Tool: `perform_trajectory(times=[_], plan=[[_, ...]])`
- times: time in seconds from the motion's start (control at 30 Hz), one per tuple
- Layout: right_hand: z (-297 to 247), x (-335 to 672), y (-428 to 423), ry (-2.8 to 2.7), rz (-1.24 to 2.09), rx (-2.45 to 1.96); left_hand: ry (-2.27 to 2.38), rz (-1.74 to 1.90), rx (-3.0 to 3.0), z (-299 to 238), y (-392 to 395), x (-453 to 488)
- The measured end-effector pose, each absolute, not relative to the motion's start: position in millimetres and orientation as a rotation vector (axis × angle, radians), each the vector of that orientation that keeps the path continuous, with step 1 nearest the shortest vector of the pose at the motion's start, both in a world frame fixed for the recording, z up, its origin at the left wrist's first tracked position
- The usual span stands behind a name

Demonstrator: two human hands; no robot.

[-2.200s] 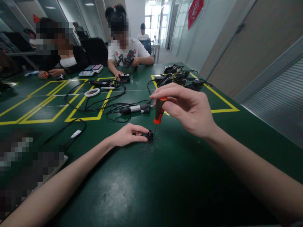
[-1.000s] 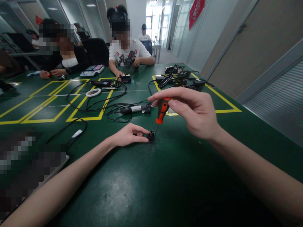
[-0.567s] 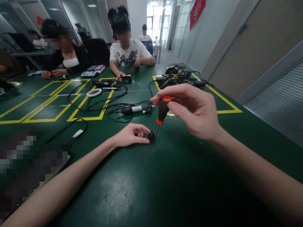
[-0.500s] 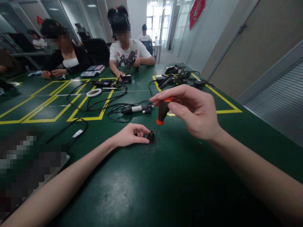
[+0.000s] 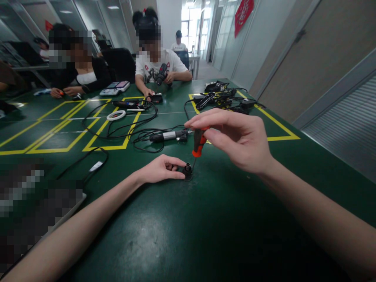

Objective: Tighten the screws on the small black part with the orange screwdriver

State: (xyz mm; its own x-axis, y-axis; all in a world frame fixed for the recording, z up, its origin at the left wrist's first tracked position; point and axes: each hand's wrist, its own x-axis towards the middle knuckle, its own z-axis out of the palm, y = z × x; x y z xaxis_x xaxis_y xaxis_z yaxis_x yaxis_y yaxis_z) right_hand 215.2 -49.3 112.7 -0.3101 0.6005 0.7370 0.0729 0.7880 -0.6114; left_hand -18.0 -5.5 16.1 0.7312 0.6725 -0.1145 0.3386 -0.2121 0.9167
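Black and small, the round part [image 5: 187,171] sits on the green table [image 5: 205,219], pinched at its left side by my left hand [image 5: 160,169], while my right hand [image 5: 237,139] grips an orange-handled screwdriver [image 5: 197,143] just above it, shaft angled down to the part.

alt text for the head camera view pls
The person's right hand holds an orange-and-black screwdriver nearly upright, its tip at a small black part that the left hand steadies on a green table. Tangled black cables lie behind, and two other people sit at the far end.
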Motion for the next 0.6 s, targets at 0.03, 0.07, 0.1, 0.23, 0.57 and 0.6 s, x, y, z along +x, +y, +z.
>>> perform_trajectory(times=[0.03, 0.07, 0.1, 0.23, 0.57, 0.6], plan=[[112.5, 214.9, -49.1, -1.826, 0.551, -0.506, 0.778, 0.372, 1.832, 16.3, -5.3, -18.4], [112.5, 214.5, -49.1, -1.819, 0.525, -0.498, 0.767, 0.368, 1.847, 16.6, -5.1, -18.8], [112.5, 214.4, -49.0, -1.812, 0.503, -0.497, 0.758, 0.359, 1.861, 17.1, -5.0, -19.3], [112.6, 214.8, -49.8, -1.802, 0.512, -0.514, 0.73, 0.336, 1.838, 17.9, -5.1, -20.3], [112.0, 212.2, -47.9, -1.777, 0.515, -0.501, 0.825, 0.532, 1.642, 9.1, -9.8, -14.8], [112.2, 212.1, -48.0, -1.769, 0.516, -0.509, 0.832, 0.541, 1.641, 8.3, -10.6, -14.5]])
